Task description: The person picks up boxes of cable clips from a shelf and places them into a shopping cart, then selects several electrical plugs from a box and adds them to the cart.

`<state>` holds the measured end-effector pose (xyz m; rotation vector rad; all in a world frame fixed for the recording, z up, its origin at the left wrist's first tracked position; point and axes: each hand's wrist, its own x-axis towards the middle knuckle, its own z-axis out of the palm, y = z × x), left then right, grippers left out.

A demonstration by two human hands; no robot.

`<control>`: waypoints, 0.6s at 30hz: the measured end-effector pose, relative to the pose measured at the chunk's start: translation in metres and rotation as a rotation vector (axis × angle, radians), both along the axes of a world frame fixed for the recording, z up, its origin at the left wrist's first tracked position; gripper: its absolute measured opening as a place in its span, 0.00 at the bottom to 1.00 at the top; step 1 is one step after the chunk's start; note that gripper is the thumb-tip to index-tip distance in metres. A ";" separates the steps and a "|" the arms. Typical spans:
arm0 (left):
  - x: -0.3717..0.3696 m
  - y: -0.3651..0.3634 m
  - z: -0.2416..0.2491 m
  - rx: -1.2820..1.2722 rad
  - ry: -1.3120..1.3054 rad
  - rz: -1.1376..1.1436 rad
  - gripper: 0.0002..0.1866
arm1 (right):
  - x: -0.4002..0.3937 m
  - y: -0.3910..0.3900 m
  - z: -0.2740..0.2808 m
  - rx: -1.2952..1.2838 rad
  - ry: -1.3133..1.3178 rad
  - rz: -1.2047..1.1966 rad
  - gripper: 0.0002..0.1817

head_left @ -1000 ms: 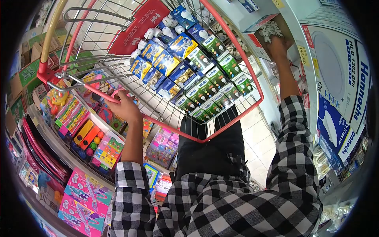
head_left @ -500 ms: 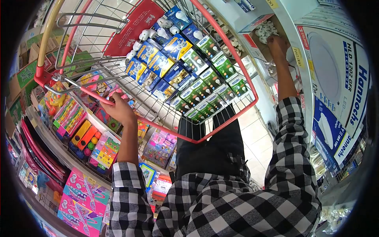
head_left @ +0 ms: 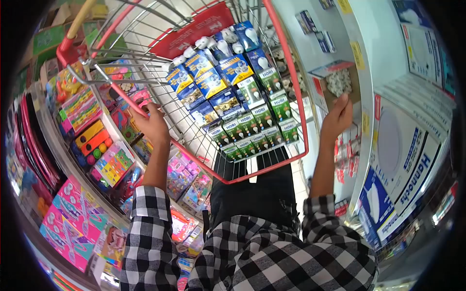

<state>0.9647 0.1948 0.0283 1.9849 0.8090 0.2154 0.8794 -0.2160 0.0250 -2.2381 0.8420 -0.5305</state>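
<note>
Fingers of left hand (head_left: 154, 125) clench red cart rim (head_left: 145, 119); right hand (head_left: 338, 116), loosely open, touches bulb box (head_left: 335, 85).

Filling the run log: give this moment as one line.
left hand: grips cart rim | right hand: by open box on shelf | cart: bulb boxes

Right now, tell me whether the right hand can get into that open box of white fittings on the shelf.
Probably yes. The right hand is raised just below the open box, whose open side faces it, and nothing lies between them. The left hand holds the cart rim.
</note>
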 end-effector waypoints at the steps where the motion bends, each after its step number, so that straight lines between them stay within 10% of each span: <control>1: 0.001 -0.001 0.003 -0.032 -0.021 0.013 0.13 | 0.005 0.018 0.004 0.030 -0.228 0.156 0.09; 4: -0.003 0.014 -0.005 0.039 0.032 -0.038 0.11 | 0.046 0.100 0.040 0.406 -0.486 0.287 0.18; 5: -0.004 0.015 -0.005 0.076 0.021 -0.070 0.10 | 0.058 0.102 0.026 0.034 -0.383 0.556 0.19; 9: 0.001 0.007 0.005 0.038 0.013 -0.025 0.07 | 0.142 0.161 -0.001 0.484 0.153 0.631 0.22; 11: 0.003 0.008 0.006 0.054 0.044 -0.004 0.10 | 0.171 0.173 -0.080 -0.009 0.284 0.740 0.30; 18: 0.001 0.010 0.005 0.090 0.079 0.039 0.15 | 0.208 0.190 -0.182 -0.332 0.457 0.786 0.17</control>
